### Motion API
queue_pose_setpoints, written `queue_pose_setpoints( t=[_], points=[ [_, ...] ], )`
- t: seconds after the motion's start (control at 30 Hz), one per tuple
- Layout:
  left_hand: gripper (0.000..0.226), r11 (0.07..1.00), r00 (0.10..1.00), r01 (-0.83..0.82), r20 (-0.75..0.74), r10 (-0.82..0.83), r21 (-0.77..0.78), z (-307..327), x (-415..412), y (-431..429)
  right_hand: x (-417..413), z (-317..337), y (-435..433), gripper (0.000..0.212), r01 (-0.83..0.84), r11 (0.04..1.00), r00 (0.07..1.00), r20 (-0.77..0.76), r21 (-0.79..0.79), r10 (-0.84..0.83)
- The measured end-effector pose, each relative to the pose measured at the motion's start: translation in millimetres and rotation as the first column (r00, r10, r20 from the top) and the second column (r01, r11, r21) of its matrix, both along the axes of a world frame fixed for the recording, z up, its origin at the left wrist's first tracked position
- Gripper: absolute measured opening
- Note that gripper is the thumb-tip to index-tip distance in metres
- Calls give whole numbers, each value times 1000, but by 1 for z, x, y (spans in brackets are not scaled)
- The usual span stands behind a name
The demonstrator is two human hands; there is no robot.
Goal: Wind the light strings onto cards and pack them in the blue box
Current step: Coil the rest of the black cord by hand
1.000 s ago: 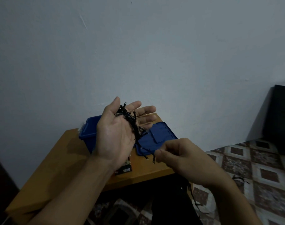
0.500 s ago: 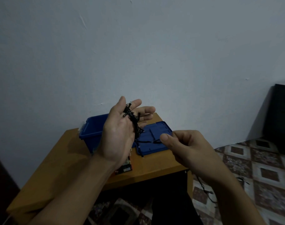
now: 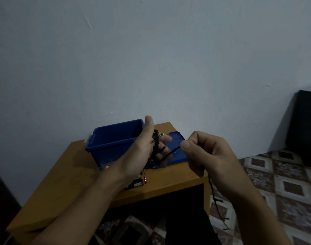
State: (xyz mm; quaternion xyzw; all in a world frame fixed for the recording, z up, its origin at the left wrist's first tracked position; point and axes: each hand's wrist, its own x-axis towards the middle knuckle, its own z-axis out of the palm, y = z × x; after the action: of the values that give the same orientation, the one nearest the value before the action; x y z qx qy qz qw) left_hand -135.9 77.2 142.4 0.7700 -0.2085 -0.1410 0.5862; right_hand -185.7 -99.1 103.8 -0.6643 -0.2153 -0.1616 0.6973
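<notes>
Black light string [image 3: 155, 147] pinched between right hand [image 3: 211, 156] thumb and forefinger, bundle looped round left hand [image 3: 138, 156], fingers nearly straight.
Runs taut between hands, trails down past right wrist; held over wooden table [image 3: 62, 183], just in front of open blue box [image 3: 112, 140], lid [image 3: 180, 157] alongside.

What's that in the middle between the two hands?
In the head view, a stretch of black light string runs from the left hand to the right hand, which pinches it. The blue lid lies behind on the table.
</notes>
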Motion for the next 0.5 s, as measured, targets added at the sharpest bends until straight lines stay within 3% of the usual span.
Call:
queue_pose_setpoints(
  t=[0.17, 0.27, 0.5],
  points=[
    [109, 982, 991, 130, -50, -124, 138, 1, -2, 0, 0, 2, 1, 33, 50, 999, 999, 20, 3, -50],
    [112, 961, 983, 184, -67, -173, 206, 3, -3, 1, 0, 3, 0, 35, 99, 995, 995, 26, 2, -99],
    [113, 928, 959, 284, -79, -273, 241, 7, -8, -1, 0, 2, 0, 32, 25, 998, 1000, 10, 54, -26]
  ],
)
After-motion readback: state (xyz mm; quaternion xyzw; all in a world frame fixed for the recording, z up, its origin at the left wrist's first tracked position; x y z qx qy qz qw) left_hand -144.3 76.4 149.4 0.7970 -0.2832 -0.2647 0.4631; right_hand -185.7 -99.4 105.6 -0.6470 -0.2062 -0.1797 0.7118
